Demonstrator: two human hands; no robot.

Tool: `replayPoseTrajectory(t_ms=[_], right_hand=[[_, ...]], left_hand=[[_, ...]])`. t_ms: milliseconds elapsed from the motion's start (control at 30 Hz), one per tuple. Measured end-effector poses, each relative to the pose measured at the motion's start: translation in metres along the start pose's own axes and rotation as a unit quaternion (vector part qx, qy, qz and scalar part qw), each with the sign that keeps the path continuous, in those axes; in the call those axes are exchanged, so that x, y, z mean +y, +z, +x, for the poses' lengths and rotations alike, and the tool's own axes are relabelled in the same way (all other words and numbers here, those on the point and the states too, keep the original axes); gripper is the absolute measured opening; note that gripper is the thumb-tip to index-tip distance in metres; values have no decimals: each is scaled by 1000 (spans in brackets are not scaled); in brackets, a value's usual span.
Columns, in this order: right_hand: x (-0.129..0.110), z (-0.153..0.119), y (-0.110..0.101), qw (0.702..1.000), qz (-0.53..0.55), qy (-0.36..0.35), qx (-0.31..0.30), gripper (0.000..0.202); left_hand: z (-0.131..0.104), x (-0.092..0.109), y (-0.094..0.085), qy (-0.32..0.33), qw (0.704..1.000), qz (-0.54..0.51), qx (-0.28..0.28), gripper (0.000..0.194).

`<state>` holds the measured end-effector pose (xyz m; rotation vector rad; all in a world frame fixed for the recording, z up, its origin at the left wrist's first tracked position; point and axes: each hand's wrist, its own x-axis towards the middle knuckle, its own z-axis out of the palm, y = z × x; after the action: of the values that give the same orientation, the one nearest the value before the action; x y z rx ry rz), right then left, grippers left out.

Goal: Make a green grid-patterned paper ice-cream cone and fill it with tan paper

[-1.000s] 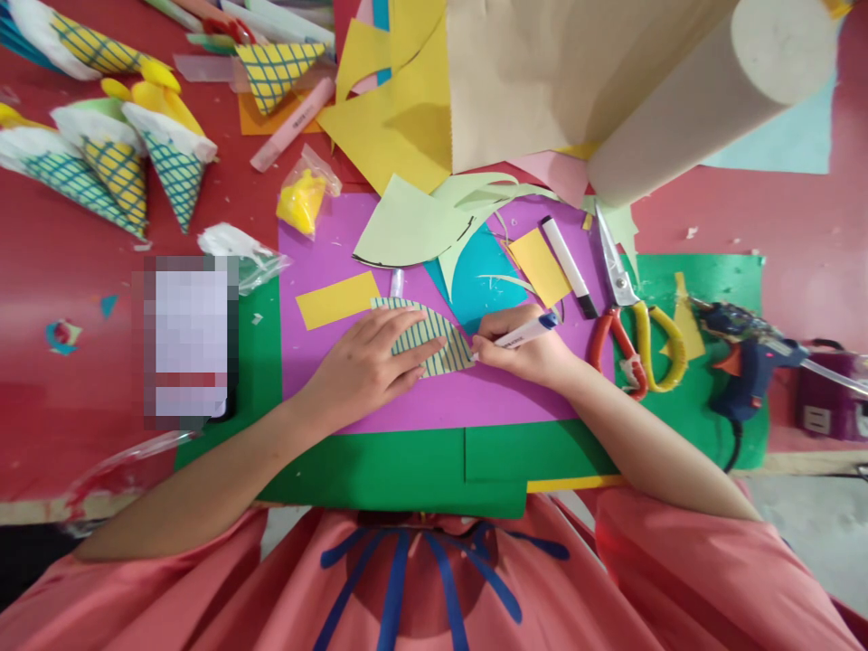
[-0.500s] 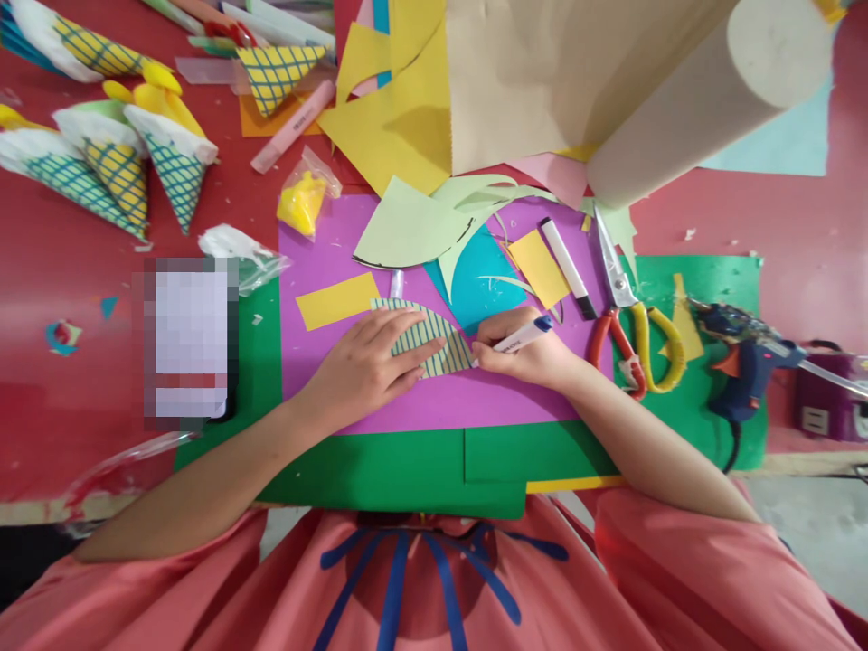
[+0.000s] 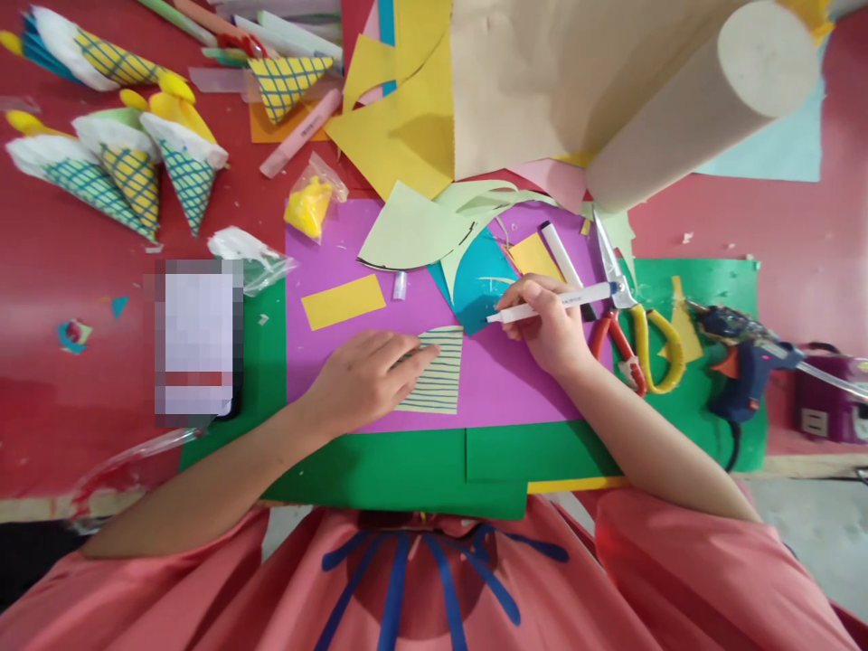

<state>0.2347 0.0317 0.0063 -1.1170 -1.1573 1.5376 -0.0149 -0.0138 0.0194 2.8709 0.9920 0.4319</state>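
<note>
My left hand [image 3: 372,375] lies open with its fingers on a light green paper piece [image 3: 440,371] ruled with dark stripes, which now run nearly sideways. The fingers cover the left part of that piece. A white marker [image 3: 529,309] is gripped in my right hand [image 3: 549,330], its tip pointing left, lifted off the paper. Under the marker lies a blue paper piece [image 3: 471,294]. A small pen cap [image 3: 400,286] and a yellow paper strip [image 3: 344,301] rest on the purple sheet [image 3: 529,398] above my left hand.
Scissors [image 3: 637,334], a second marker [image 3: 560,253] and a glue gun [image 3: 742,371] lie to the right. Paper cones [image 3: 183,167] and a small bag of yellow clay [image 3: 310,203] are at upper left. A large white roll [image 3: 678,117] stands at the back right.
The striped piece has been turned, so its stripes go from upright to sideways. My right hand has moved right and up off it with the marker; my left hand shifted slightly down.
</note>
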Motion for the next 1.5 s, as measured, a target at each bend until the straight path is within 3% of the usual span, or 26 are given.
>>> replayPoseTrajectory(t_ms=[133,267,500,833,1100,1500], right_hand=[[0,0,2,1000,-19,-4,-1,38],[-2,-1,6,997,-64,-19,24,36],[-1,-7,7,992,-113,-37,-32,30],[1,-11,6,972,-224,-55,-37,26],[-2,-9,8,963,-260,-46,-53,24],[-5,-9,9,957,-279,-50,-56,18]], left_hand=[[2,-2,2,30,998,-26,-41,35],[1,0,4,8,998,-23,-64,38],[1,0,4,-31,998,-2,-53,39],[0,-2,8,-24,998,-26,-60,40],[0,-1,5,-43,995,-70,-65,44],[1,-2,4,-35,995,-52,-72,41]])
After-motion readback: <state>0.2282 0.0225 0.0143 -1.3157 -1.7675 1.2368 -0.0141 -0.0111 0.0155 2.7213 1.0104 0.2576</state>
